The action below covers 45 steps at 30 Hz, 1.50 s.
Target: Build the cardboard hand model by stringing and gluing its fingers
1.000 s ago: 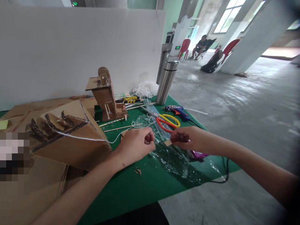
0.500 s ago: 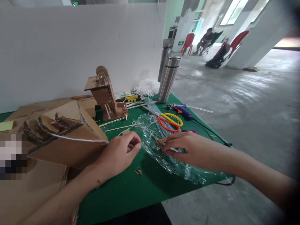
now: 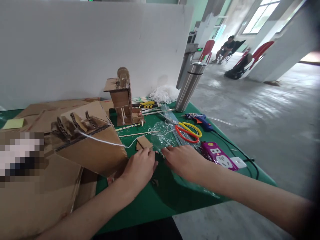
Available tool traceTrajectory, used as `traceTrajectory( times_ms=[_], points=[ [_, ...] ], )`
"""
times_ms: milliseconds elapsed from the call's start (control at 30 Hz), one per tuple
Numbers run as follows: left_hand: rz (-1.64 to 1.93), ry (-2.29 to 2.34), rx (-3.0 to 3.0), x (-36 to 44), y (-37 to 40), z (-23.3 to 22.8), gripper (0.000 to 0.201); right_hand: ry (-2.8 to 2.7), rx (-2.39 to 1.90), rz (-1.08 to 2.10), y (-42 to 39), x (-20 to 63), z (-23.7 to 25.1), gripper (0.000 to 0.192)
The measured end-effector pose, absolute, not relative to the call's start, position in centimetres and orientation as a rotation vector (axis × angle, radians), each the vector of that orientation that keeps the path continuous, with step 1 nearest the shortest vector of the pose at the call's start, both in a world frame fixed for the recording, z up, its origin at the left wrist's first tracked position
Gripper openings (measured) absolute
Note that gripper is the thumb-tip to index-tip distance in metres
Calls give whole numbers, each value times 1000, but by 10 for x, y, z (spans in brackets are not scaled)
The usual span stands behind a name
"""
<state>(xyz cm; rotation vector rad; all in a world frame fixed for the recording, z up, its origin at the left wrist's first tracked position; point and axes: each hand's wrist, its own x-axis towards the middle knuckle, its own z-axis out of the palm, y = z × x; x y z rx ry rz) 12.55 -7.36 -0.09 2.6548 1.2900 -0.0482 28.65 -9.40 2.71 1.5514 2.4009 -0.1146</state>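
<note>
My left hand [image 3: 141, 168] is low over the table, its fingers curled together beside a small folded cardboard piece [image 3: 144, 142]. Facing it, my right hand [image 3: 183, 160] has its fingers drawn in at the crumpled clear plastic film [image 3: 160, 131]. Whatever either hand pinches is hidden by the fingers. Left of my left hand rests a cardboard box [image 3: 96, 155] with curved cardboard ribs on top. A white string [image 3: 107, 143] runs from those ribs toward the small piece. Small scraps [image 3: 155, 181] lie below the hands.
Scissors [image 3: 187, 131] with red and yellow handles lie beyond my right hand, near a blue glue gun [image 3: 202, 122] and a purple power strip [image 3: 218, 156]. A steel flask [image 3: 190, 88] and a cardboard tower [image 3: 121, 100] stand farther back. A person [image 3: 226, 48] sits in the distance.
My right hand has moved left, closer to my left hand, and the power strip has come into view. The cardboard scrap by the right fingers no longer shows there. The view has shifted.
</note>
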Motion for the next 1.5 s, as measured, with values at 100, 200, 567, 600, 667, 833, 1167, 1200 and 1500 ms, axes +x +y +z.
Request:
traceTrajectory(
  times_ms=[100,200,567,600,667,833,1167,1200,1500],
  points=[
    [-46,1262,2647,128,-72,0,21,2474,1487,-172,-84,289,23,30],
    [-48,1224,2631,128,-68,0,21,2531,1440,-196,-76,289,19,35],
    [-102,1180,2568,128,-57,5,19,2581,1404,-340,-61,293,21,21],
    [-113,1181,2566,129,-58,6,19,2572,1412,-343,-60,293,20,21],
    [-139,1187,2563,131,-59,8,19,2559,1425,-354,-59,292,20,19],
    [-179,1209,2554,135,-60,7,19,2591,1387,-437,-55,296,21,21],
    [-58,1229,2559,114,-72,1,17,2771,1386,-913,-53,310,24,13],
    [-41,1227,2559,111,-73,3,16,2777,1412,-1003,-54,310,26,11],
    [240,1239,2502,135,-57,36,13,2693,1795,-857,-69,341,46,9]
  ],
)
